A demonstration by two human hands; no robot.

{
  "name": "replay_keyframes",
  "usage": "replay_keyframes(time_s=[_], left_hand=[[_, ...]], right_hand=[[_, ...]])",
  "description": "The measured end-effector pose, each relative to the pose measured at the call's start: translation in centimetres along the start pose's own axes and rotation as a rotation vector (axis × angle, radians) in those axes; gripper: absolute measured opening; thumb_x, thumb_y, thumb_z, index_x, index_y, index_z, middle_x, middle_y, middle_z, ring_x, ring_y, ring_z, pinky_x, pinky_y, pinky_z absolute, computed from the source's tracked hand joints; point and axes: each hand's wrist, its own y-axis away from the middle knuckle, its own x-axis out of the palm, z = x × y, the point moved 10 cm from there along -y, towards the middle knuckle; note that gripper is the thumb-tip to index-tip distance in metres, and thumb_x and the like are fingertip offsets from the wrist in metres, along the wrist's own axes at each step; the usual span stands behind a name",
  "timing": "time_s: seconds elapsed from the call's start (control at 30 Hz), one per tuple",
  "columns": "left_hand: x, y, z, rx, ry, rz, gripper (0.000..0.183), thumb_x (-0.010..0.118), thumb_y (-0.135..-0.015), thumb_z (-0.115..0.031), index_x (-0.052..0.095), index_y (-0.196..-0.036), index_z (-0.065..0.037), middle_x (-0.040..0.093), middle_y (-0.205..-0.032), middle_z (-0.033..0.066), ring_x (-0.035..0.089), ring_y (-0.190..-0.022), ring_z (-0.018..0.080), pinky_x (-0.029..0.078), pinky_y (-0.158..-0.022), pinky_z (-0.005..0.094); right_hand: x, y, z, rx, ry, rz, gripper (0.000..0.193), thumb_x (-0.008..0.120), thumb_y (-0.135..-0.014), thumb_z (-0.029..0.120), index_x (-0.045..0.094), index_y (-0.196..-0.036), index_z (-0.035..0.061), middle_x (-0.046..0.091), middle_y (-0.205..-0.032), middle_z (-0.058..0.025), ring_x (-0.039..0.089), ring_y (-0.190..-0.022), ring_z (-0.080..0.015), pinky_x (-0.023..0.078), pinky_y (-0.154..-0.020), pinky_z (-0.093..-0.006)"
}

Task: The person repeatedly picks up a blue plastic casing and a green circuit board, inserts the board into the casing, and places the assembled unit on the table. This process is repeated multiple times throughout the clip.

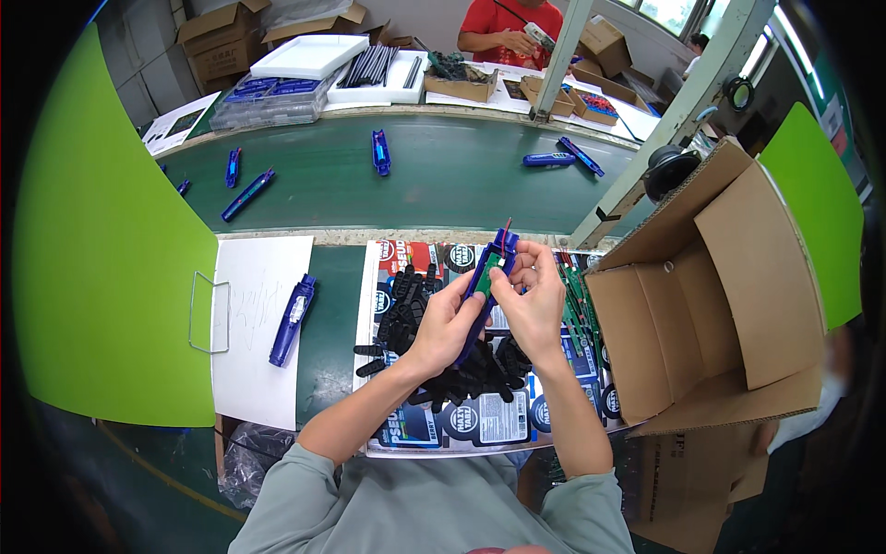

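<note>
Over the mat I hold a long blue plastic housing, tilted with its upper end away from me. A narrow green circuit board lies in its open channel, and a red wire sticks up from the top. My left hand is closed around the housing's lower middle. My right hand grips the upper part, its thumb pressed on the board and its fingers curled beside the housing. Beneath my hands lies a heap of black plastic pieces. Several green circuit boards lie to the right of my right hand.
Another blue housing rests on white paper at left. Beyond the bench runs a green conveyor belt carrying several blue housings. An open cardboard box stands at right beside a metal post. A person in red works across the belt.
</note>
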Motion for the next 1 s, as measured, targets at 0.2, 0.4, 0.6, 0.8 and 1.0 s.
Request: replay_keyframes(time_s=[0.2,0.4,0.6,0.8,1.0], left_hand=[[-0.5,-0.7,0.1,0.017,0.019,-0.016,0.032,0.049,-0.104,-0.010,0.054,-0.134,0.000,0.061,-0.089,0.0021,0.060,-0.074,0.0074,0.051,-0.062,0.0236],[-2.7,-2.8,-0.7,0.080,-0.152,-0.024,0.036,0.049,-0.104,-0.012,0.052,-0.138,0.001,0.062,-0.084,0.0019,0.059,-0.069,0.0063,0.049,-0.058,0.0234],[-13.4,-11.8,-1.6,0.133,-0.403,-0.166,0.034,0.050,-0.103,-0.011,0.053,-0.134,0.002,0.066,-0.097,0.0057,0.060,-0.073,0.0094,0.051,-0.066,0.0253],[-20.7,-18.7,-0.8,0.129,-0.895,-0.379,0.035,0.057,-0.095,-0.012,0.055,-0.127,0.002,0.070,-0.099,0.0168,0.066,-0.086,0.0221,0.052,-0.078,0.0362],[-21.7,-24.8,1.2,0.216,-1.179,-0.329,0.035,0.057,-0.086,-0.012,0.064,-0.119,-0.002,0.064,-0.109,0.0212,0.061,-0.110,0.0385,0.048,-0.097,0.0467]], right_hand=[[0.7,-0.6,-0.5,0.005,-0.056,0.000,0.039,0.074,-0.083,0.001,0.057,-0.118,-0.0034,0.064,-0.082,-0.0035,0.059,-0.066,-0.0060,0.044,-0.052,-0.0234],[0.2,-1.3,-1.6,-0.007,-0.117,-0.003,0.037,0.074,-0.087,0.004,0.057,-0.119,-0.0034,0.062,-0.085,-0.0026,0.059,-0.070,-0.0059,0.045,-0.059,-0.0222],[1.5,1.2,-5.6,-0.090,0.323,0.305,0.022,0.072,-0.088,0.009,0.067,-0.106,-0.0019,0.068,-0.086,-0.0103,0.065,-0.070,-0.0201,0.051,-0.066,-0.0346],[6.1,2.4,-5.6,-0.140,0.442,0.543,0.018,0.070,-0.087,0.010,0.070,-0.103,0.0013,0.067,-0.089,-0.0143,0.065,-0.088,-0.0354,0.050,-0.079,-0.0453],[10.9,-1.1,-6.8,-0.226,0.453,0.466,0.029,0.068,-0.088,0.007,0.066,-0.115,-0.0006,0.064,-0.099,-0.0185,0.064,-0.094,-0.0380,0.051,-0.083,-0.0449]])
